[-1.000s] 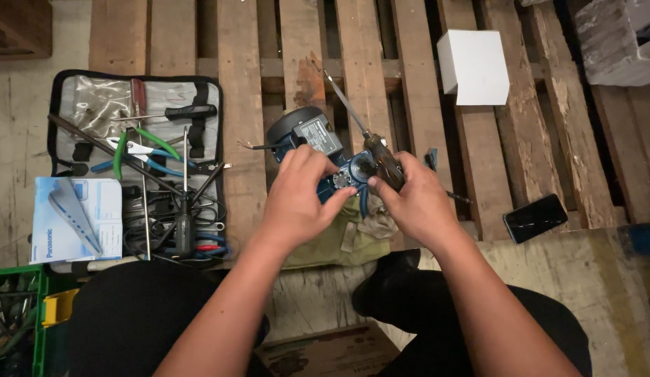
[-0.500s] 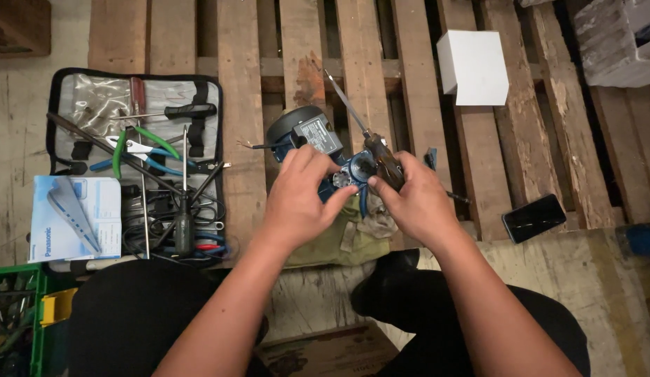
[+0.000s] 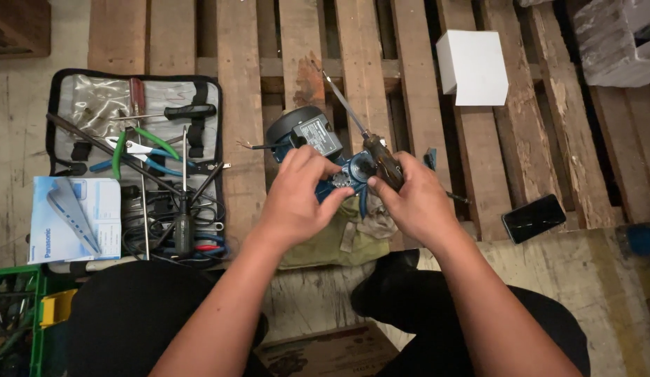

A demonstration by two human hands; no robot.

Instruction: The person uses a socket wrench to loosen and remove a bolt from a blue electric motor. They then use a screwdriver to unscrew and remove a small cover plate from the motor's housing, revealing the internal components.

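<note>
A small blue and black electric motor [image 3: 307, 132] lies on a wooden pallet [image 3: 241, 105] in front of me. My left hand [image 3: 300, 195] grips its blue front end, fingers curled over the housing. My right hand [image 3: 412, 199] holds a screwdriver [image 3: 372, 150] with a brown handle; its long shaft points up and to the left, away from the motor. Both hands meet at the motor's blue end. An olive cloth [image 3: 332, 241] lies beneath them.
An open grey tool pouch [image 3: 101, 105] with pliers, screwdrivers and wires lies at the left, a white and blue booklet [image 3: 74, 220] beside it. A white box [image 3: 473, 66] sits at the upper right, a dark phone [image 3: 534, 218] at the right, a green crate [image 3: 18, 321] at the lower left.
Both hands stay on the motor with only slight finger shifts. The screwdriver keeps its angle.
</note>
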